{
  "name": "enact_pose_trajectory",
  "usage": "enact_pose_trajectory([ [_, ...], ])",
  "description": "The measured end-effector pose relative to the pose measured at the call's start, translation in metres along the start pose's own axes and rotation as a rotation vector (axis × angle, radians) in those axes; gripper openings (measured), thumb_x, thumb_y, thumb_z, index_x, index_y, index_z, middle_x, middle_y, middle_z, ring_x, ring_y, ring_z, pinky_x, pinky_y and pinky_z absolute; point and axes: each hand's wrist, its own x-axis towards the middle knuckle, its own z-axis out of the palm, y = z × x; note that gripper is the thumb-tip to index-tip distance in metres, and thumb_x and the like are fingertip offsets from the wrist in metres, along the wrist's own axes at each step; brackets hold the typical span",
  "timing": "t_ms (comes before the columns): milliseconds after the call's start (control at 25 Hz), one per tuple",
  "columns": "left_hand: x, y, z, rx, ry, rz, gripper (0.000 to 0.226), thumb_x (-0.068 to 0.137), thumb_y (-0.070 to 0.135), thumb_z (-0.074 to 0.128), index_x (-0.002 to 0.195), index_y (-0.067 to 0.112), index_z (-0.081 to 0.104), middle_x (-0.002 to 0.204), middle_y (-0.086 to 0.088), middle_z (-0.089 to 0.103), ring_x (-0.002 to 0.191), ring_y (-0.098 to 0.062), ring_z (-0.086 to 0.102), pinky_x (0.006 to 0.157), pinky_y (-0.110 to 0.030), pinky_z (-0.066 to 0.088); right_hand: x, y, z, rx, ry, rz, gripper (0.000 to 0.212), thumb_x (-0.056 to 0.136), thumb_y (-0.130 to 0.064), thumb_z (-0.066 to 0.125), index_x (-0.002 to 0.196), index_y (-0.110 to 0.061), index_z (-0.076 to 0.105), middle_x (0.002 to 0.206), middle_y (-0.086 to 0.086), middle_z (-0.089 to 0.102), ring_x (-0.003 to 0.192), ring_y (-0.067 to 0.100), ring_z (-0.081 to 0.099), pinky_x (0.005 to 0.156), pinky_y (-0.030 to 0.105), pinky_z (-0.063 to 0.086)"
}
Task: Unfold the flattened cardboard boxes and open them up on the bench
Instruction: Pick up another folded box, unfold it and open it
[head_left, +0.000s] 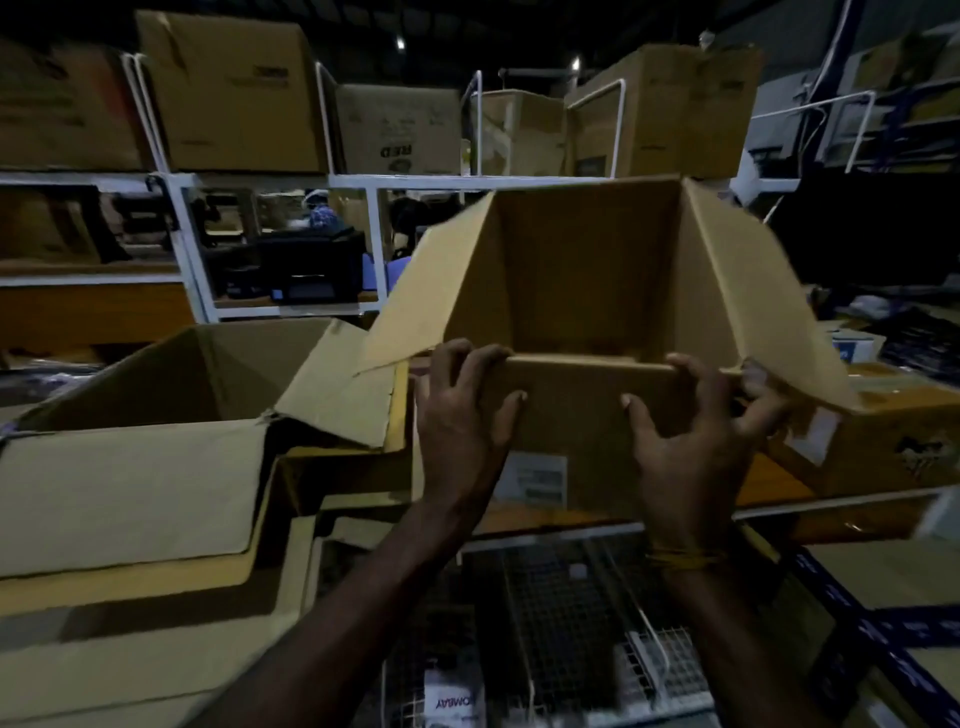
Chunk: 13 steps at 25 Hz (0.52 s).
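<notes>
A: Start on the left. What lies out past the left hand (460, 415)?

B: Left of its fingers sits an opened box (218, 374), flaps out, on a heap of flattened cardboard (124, 499) that runs towards the near left corner. Those sheets look like the ones not yet unfolded.

A: And the hand itself?

B: Its fingers curl over the near top edge of the held box (592, 291), thumb pressed on the outer face below the rim. So it grips the near wall at its left end.

A: Where is the box from the fingers?

B: It runs away from the fingertips and slightly above them, mouth tipped towards the head camera, so the inside and far wall show. Its near rim runs left to right, spanning the gap between the two hands. A white label (535, 480) sits on the near face below both thumbs.

A: The right hand (696, 441)?

B: The same hold, mirrored: fingers hooked over the rim at its right end, thumb on the front face. Beyond those fingers the right side flap (769, 312) slopes out and down; the left flap (415, 301) does likewise past the other hand.

A: Which hand is nearer the work?

B: Neither, as far as I can judge; they share the near edge evenly. Setting it down would mean pushing it away from the fingers onto the bench (779, 486), just below. I cannot tell whether the bottom is closed.
</notes>
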Motion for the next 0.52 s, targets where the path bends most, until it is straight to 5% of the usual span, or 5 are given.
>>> enact_pose_trajectory([
  [80,0.01,-0.009,-0.048,-0.055,0.041,0.054,0.043,0.081,0.025,0.075,0.122,0.022,0.06,0.13,-0.005,0.046,0.114,-0.021,0.046,0.087,-0.035,0.043,-0.017,-0.048,-0.003,-0.021,0.06,-0.05,0.05,0.076,-0.02,0.081,0.122,-0.018,0.061,0.137,0.021,0.032,0.12,0.001,0.021,0.101,0.007,0.033],
  [160,0.017,-0.023,-0.091,-0.093,0.087,0.096,0.045,0.079,0.02,0.076,0.121,0.019,0.061,0.13,-0.006,0.046,0.117,-0.018,0.044,0.091,-0.04,0.046,-0.034,-0.092,0.0,0.003,0.097,-0.093,0.05,0.076,-0.018,0.081,0.122,-0.017,0.061,0.134,0.022,0.034,0.119,0.001,0.023,0.093,-0.002,0.03],
  [520,0.037,-0.116,-0.25,-0.064,0.269,0.112,0.044,0.078,0.01,0.078,0.119,0.01,0.062,0.128,-0.013,0.046,0.119,-0.028,0.047,0.099,-0.032,0.047,-0.104,-0.25,0.065,0.234,0.077,-0.213,0.048,0.074,-0.007,0.079,0.118,-0.015,0.063,0.126,0.026,0.039,0.117,0.023,0.043,0.097,0.004,0.036],
])
